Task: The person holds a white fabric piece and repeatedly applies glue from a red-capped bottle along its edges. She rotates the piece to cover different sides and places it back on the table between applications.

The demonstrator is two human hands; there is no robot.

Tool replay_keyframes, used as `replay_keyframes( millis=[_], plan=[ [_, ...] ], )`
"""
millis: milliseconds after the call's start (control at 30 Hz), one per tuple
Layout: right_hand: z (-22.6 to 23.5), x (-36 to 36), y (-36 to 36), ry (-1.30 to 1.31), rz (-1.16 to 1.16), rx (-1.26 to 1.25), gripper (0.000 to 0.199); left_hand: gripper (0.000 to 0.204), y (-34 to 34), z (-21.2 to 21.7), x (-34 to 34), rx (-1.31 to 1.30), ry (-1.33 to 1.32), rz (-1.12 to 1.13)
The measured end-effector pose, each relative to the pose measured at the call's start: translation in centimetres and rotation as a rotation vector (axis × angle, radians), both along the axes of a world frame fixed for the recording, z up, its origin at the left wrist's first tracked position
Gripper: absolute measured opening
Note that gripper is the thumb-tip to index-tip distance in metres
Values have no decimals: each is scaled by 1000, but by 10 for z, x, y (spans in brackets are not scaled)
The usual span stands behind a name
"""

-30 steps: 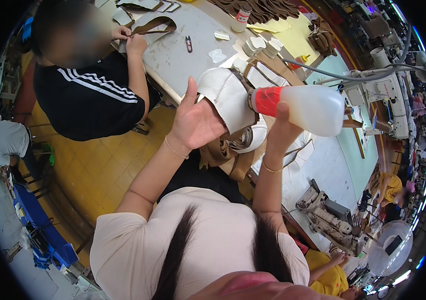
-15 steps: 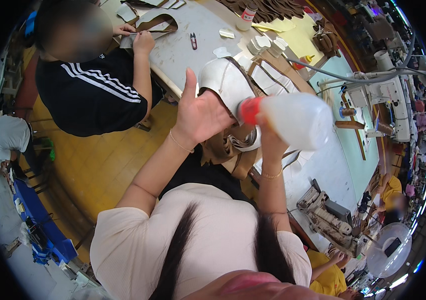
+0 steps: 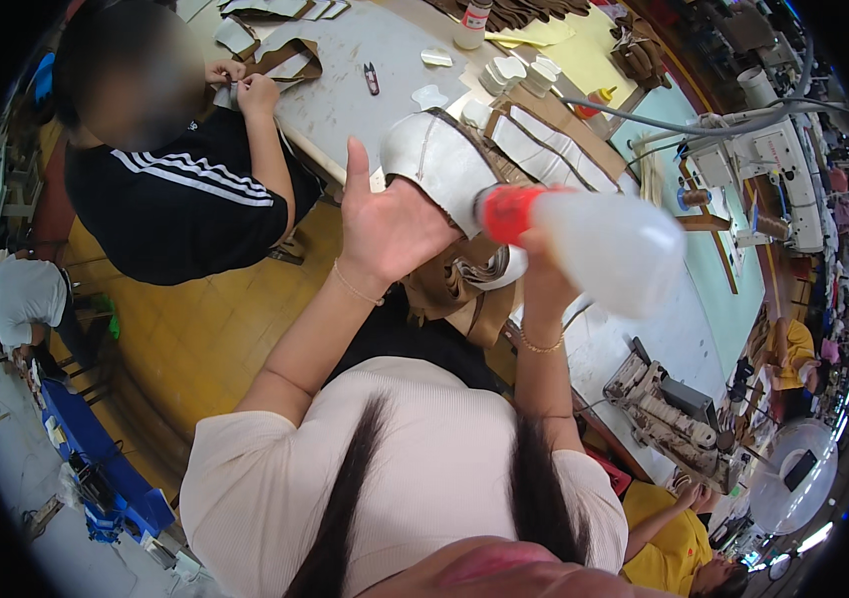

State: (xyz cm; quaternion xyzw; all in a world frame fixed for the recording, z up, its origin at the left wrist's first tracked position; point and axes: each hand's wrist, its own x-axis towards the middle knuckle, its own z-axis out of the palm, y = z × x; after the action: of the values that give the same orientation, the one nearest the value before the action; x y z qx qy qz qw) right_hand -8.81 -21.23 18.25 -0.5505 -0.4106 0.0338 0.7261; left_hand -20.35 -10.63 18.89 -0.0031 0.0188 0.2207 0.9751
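Observation:
My left hand (image 3: 385, 224) holds a white and tan cut leather piece (image 3: 436, 164) up in front of me, fingers behind it and thumb raised. My right hand (image 3: 542, 284) grips a translucent squeeze bottle (image 3: 614, 249) with a red cap (image 3: 506, 212), tipped so the cap end points at the leather piece and touches it. More brown leather strips (image 3: 464, 289) hang below the piece, over my lap.
A grey worktable (image 3: 365, 110) carries cut white and brown pieces (image 3: 519, 75), small red snips (image 3: 372, 78) and a small bottle (image 3: 471, 25). A person in a black striped top (image 3: 185, 199) works at its left end. A sewing machine (image 3: 763, 169) stands at right; a metal device (image 3: 669, 419) lies lower right.
Both hands have lifted the leather piece and the bottle closer to the camera. The bottle's red cap has moved in against the piece.

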Motion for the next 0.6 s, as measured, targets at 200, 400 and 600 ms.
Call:
replay_keyframes(
  millis=[200, 400, 600],
  plan=[
    [-9, 40, 2, 33, -314, -277, 28, 100, -3, 1, -10, 2, -30, -30],
    [-6, 12, -15, -97, -152, -113, 39, 103, -6, -1, -9, -1, -3, -39],
    [11, 43, -17, 155, -239, 99, 46, 98, -6, 3, -15, 33, 9, -105]
  ],
)
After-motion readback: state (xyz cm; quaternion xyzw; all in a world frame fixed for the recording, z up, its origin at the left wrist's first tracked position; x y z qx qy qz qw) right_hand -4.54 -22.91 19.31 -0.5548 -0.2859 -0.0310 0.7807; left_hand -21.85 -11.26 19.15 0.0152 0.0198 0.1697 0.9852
